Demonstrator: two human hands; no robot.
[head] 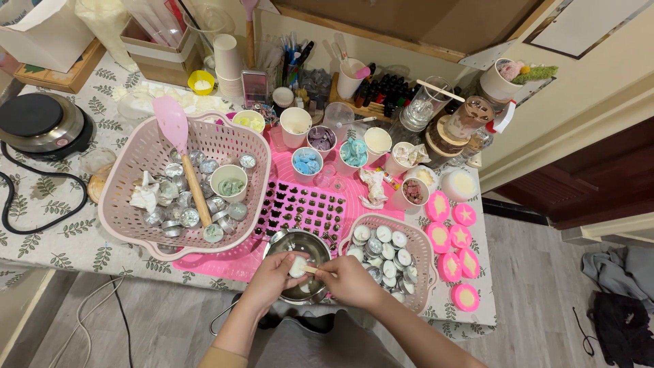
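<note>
Holding a small white wax piece (298, 266) over the steel bowl (300, 247) at lower centre, the left hand (272, 277) pinches it with fingers closed, seemingly so scrapings fall inside. The right hand (349, 279) grips a thin stick (312, 269) against it. Above, a pink mat (286, 204) carries dark moulds; pink star-topped rounds (458, 253) line the right edge, and a pink basket (146, 153) sits left.

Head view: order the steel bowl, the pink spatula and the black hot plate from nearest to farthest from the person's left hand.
From the left hand:
1. Steel bowl, right under and beside the hand at the table's near edge.
2. Pink spatula, up-left, lying in the big pink basket.
3. Black hot plate, far left on the table.
</note>
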